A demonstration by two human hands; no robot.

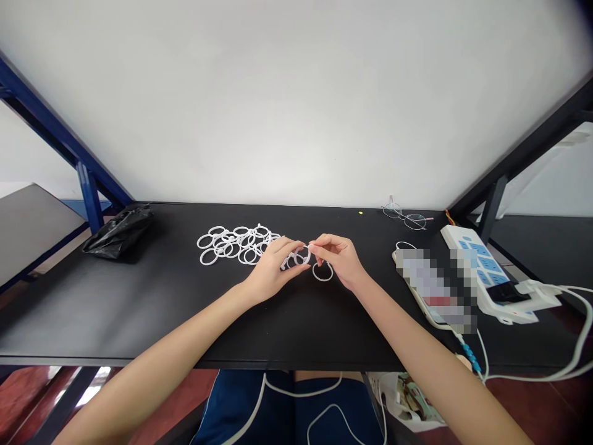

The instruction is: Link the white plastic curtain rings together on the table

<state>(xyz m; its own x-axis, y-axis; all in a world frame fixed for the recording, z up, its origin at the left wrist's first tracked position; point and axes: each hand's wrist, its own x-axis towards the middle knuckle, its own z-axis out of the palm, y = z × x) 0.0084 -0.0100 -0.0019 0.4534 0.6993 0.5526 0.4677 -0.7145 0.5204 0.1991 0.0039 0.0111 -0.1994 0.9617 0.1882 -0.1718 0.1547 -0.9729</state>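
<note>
Near the middle of the black table, my left hand [273,272] is curled around a few thin white rings [295,264], fingers above and thumb below. My right hand [340,254] meets it fingertip to fingertip, pinching the edge of a white ring [309,252] at the right end of that bunch. Just under my right hand is another white ring [323,280]; whether it is linked to the held ones cannot be made out. Left of my hands lies a loose, overlapping pile of white rings [231,238], some with small knobs on the rim.
A crumpled black plastic bag [121,232] lies at the table's [176,315] back left. On the right are eyeglasses [414,220], a phone [424,296] on a cable, and a white power strip [482,259] with a plug. White cables [546,376] cross the right front edge.
</note>
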